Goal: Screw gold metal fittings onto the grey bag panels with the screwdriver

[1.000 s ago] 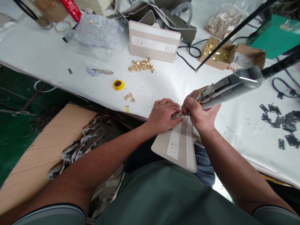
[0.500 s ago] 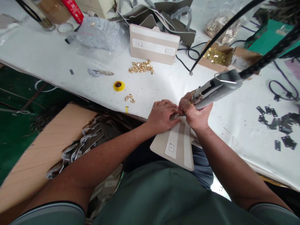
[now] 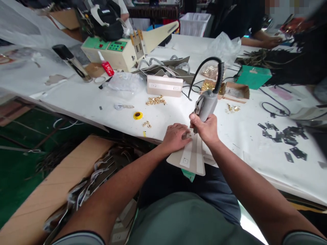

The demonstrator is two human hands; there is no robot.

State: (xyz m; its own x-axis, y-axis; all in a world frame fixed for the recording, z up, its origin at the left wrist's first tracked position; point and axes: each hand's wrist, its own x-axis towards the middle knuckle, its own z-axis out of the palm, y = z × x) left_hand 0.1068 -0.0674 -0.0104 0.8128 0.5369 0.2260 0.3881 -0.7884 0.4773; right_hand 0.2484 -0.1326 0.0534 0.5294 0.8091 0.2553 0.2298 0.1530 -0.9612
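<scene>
My right hand (image 3: 205, 128) is wrapped around a grey power screwdriver (image 3: 207, 103) with a lever on its side and a black cable from its top. The tool stands nearly upright, tip down over a beige bag panel (image 3: 176, 159); I cannot tell whether the tip touches it. My left hand (image 3: 176, 136) grips the panel's far part at the table edge, thumb and fingers curled around a small spot. Pale strips run along the panel, and one bears a small marked rectangle (image 3: 185, 161). Whatever lies under the left fingertips is too small to make out.
Gold fittings (image 3: 156, 100), a yellow round container (image 3: 138, 115) and another beige panel (image 3: 165, 85) are on the table. Black plates (image 3: 286, 134) lie right, near a box of gold pieces (image 3: 209, 85). A cream machine (image 3: 109, 54) stands behind; a co-worker's hands (image 3: 273, 41) are far right.
My view has tipped up, showing more of the far table. The screwdriver has swung from a rightward lean to nearly upright, and my right hand has risen slightly off my left.
</scene>
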